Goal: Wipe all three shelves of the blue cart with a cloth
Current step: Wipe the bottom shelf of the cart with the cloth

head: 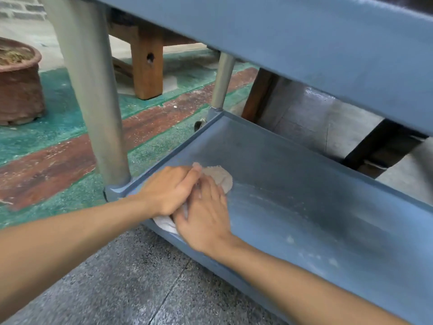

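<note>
Head view, largest first: blue cart (304, 55), smooth moulded plastic, upper shelf overhanging the top of frame and limiting clearance above the bottom shelf (316, 195). Bottom shelf is a shallow tray with raised rim, dusty streaks and pale specks on the bare part. Round grey metal posts: near-left post (93, 102) just beside the hands, far-left post (222, 80) at the far corner. Floor: speckled grey stone nearside, worn green and red paint beyond. Wooden bench leg (146, 66) and rough clay pot (18, 83) behind, well apart from cart. Left hand (168, 190) and right hand (206, 214) overlap at the shelf's near-left corner, fingers flat, pressing down on crumpled off-white cloth (220, 178), not curled around it.
</note>
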Motion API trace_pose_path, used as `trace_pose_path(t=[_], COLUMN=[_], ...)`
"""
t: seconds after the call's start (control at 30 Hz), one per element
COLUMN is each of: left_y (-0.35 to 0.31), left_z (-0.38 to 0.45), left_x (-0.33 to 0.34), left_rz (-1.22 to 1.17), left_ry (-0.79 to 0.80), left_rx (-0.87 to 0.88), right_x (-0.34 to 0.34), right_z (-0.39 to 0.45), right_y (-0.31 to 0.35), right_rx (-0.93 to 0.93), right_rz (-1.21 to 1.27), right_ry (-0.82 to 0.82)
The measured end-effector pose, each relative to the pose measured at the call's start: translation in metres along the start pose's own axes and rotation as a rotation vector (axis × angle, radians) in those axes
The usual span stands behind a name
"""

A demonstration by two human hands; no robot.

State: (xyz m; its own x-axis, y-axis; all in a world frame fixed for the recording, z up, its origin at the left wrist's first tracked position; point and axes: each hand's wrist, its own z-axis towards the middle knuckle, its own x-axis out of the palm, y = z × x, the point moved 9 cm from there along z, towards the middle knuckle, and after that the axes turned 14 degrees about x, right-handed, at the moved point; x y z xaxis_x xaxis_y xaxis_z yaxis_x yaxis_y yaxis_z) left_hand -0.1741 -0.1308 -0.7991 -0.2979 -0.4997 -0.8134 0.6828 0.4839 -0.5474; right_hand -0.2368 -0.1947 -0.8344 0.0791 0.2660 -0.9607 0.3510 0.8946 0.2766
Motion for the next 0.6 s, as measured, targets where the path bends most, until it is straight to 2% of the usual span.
trace_pose_path(t=[0.1, 0.27, 0.4, 0.47, 0.6], left_y=[-0.004, 0.003, -0.005, -0.019, -0.062], left_z=[0.004, 0.004, 0.001, 0.006, 0.016], left_x=[0.016, 0.025, 0.038, 0.042, 0.062], left_rz=[-0.01, -0.011, 0.267, 0.403, 0.436], left_ry=[0.045, 0.083, 0.182, 0.176, 0.192], left_rx=[0.003, -0.05, 0.043, 0.109, 0.321], right_x=[-0.001, -0.012, -0.031, -0.043, -0.059], right_z=[0.008, 0.024, 0.031, 0.035, 0.054], right_y=[0.0, -0.041, -0.098, -0.125, -0.179], right_rx=[-0.107, -0.302, -0.41, -0.436, -0.41], right_rz=[-0.041, -0.205, -0.273, -0.312, -0.374], right_ry=[-0.005, 0.111, 0.139, 0.138, 0.206])
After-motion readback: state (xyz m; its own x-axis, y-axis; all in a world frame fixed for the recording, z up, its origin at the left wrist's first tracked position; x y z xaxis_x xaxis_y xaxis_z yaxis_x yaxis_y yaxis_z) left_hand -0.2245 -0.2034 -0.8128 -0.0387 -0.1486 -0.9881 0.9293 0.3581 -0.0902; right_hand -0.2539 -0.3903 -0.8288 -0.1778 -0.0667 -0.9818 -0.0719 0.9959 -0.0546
